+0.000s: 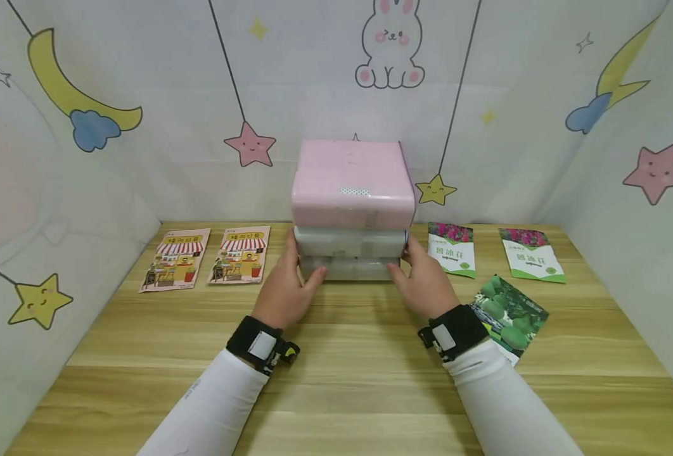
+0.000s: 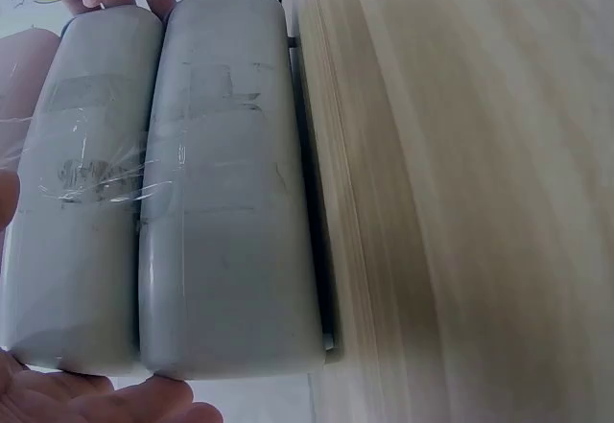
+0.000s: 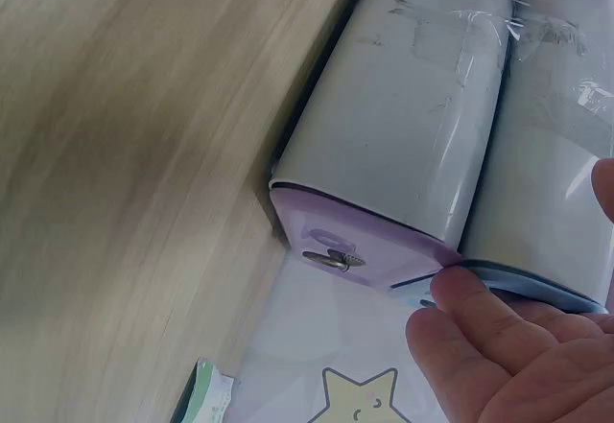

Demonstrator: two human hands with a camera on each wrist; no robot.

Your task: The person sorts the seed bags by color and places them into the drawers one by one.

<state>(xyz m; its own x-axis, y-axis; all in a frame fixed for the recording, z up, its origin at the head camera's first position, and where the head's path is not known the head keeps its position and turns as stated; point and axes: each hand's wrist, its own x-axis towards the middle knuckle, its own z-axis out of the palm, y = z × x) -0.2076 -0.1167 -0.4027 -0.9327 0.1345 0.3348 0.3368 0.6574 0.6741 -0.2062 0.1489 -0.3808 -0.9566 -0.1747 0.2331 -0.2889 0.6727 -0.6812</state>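
Left hand and right hand clasp the box stack endwise at the far table edge; pink packets left, white packets right, a green packet partly behind the wrist strap. Stack's long axis runs crosswise, purple end panel rightward.

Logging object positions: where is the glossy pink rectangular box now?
In the head view, the glossy pink rectangular box sits near centre, directly on top of the upper glossy white box.
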